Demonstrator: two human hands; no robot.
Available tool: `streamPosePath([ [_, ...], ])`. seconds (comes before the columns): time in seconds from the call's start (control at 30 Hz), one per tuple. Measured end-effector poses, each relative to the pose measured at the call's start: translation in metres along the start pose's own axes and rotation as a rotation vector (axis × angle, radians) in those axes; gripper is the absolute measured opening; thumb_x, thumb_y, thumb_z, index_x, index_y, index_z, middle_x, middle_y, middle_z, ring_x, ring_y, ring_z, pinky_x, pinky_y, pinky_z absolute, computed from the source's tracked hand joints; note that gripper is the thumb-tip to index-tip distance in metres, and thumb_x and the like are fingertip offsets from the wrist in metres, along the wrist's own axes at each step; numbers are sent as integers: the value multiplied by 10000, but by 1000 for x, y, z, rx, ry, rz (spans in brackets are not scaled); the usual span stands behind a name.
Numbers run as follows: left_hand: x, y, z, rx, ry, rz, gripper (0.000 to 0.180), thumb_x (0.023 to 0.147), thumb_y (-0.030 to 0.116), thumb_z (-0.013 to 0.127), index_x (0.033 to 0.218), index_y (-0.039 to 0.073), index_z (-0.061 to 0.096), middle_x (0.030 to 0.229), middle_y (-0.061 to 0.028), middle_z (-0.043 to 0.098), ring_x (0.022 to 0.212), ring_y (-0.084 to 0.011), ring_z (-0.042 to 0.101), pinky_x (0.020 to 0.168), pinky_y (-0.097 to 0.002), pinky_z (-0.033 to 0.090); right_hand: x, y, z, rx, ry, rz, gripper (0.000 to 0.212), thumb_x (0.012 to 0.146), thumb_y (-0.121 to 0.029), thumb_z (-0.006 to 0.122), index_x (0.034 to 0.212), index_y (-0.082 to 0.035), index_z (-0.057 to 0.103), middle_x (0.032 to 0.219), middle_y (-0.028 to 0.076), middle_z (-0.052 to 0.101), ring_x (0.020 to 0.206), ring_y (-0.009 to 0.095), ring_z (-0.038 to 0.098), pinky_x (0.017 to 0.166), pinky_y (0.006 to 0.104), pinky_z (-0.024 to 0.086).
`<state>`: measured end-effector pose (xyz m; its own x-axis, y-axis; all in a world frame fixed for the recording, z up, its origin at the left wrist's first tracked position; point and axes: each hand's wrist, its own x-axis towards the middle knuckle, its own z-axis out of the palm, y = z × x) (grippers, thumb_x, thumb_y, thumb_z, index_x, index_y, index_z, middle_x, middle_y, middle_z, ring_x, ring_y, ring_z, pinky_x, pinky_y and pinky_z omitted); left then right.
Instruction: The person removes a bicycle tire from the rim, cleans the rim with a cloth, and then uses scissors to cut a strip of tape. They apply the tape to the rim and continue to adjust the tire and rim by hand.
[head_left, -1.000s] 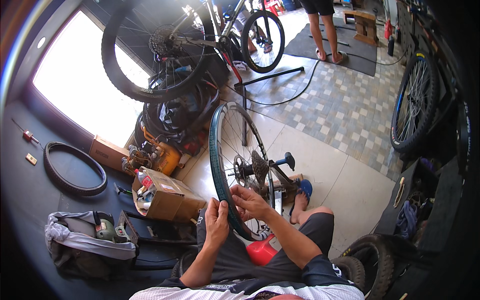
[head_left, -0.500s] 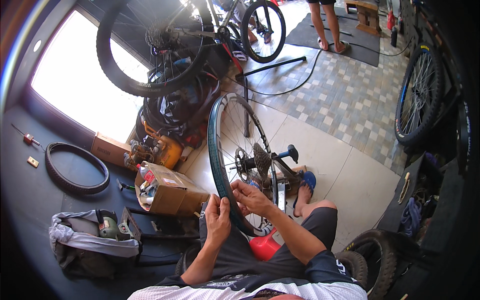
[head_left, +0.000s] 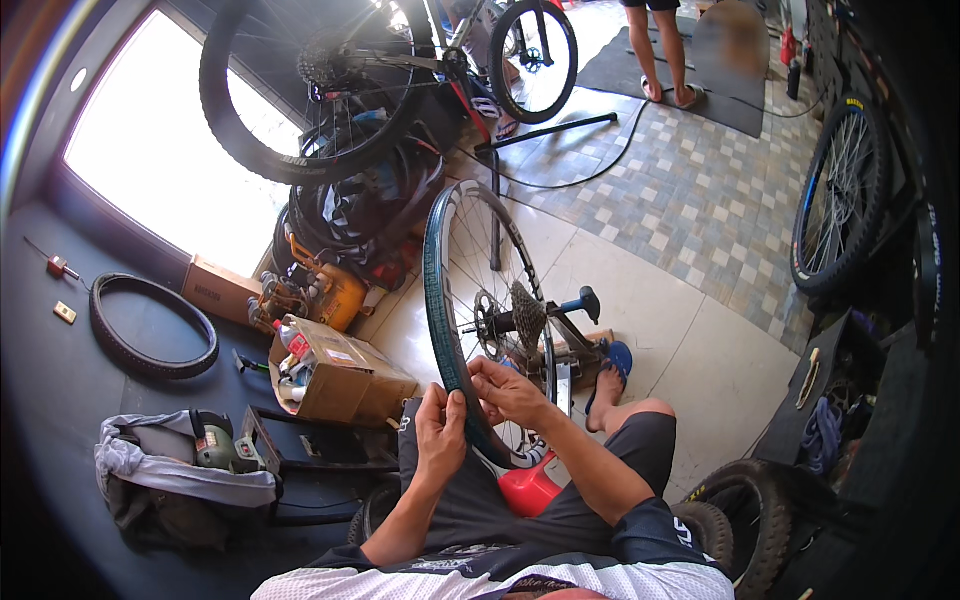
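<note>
A bare bicycle wheel (head_left: 532, 262) with a cassette (head_left: 528, 318) stands upright in front of me, held at its axle by a black stand with a blue-ended knob (head_left: 588, 300). Teal rim tape (head_left: 434, 270) runs round the outside of its dark rim. My left hand (head_left: 440, 430) is closed at the rim's near left side, its thumb against the tape. Just to the right, my right hand (head_left: 508, 392) pinches at the rim's other edge, fingers curled. Whether a loose tape end lies between the fingertips is hidden.
An open cardboard box (head_left: 350, 375) of bottles stands left, near an orange compressor (head_left: 338, 295). A loose tyre (head_left: 152, 325) lies farther left. A bicycle (head_left: 440, 65) is raised beyond. Another person's legs (head_left: 657, 50) stand on a far mat. Tyres (head_left: 750, 520) lie lower right.
The view has shifted slightly. Both hands stay at the same part of the rim, with only small finger movement.
</note>
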<state>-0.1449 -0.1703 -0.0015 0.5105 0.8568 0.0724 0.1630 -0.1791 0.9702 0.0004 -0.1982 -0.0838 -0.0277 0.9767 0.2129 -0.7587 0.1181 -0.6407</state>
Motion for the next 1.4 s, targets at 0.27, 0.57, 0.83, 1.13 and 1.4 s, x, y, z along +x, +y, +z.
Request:
streamPosePath([
  [0.27,2,19,-5,-93,-61,-126,276,1113,238,578,917,70,481,844,-45,660,724,-51,620,600,-215,521,1,5,-9,129,-19,29,288,1107,-302,588,1284,-75,583,953,-57,627,726,-13,559,589,167,454],
  [0.57,2,1,-10,-327,-166,160,471,1092,191,602,1478,-24,437,1348,-136,620,1229,-173,609,1010,-313,529,12,-28,3,-490,274,-261,276,1036,-137,695,1291,-43,648,1016,24,662,799,87,681,654,235,557],
  [0.83,-13,-21,16,178,-100,380,929,835,41,744,1608,-46,237,1530,-286,393,1447,-448,383,1219,-484,322,23,-60,12,-1026,431,-457,213,907,-9,778,1112,-38,726,1023,40,634,804,96,654,648,227,519],
  [1.13,0,-24,22,20,-55,480,911,820,-33,651,1617,-67,209,1548,-274,376,1450,-409,397,1209,-448,332,32,-69,3,-1117,481,-473,185,878,16,766,1052,-22,719,1075,12,598,797,65,618,634,202,491],
  [1.4,-1,-26,25,-84,-74,451,949,794,-72,625,1631,-35,180,1522,-286,378,1429,-451,388,1213,-475,323,34,-69,-4,-1055,435,-476,165,888,3,764,1046,-41,742,1081,-12,559,834,53,558,654,188,445],
])
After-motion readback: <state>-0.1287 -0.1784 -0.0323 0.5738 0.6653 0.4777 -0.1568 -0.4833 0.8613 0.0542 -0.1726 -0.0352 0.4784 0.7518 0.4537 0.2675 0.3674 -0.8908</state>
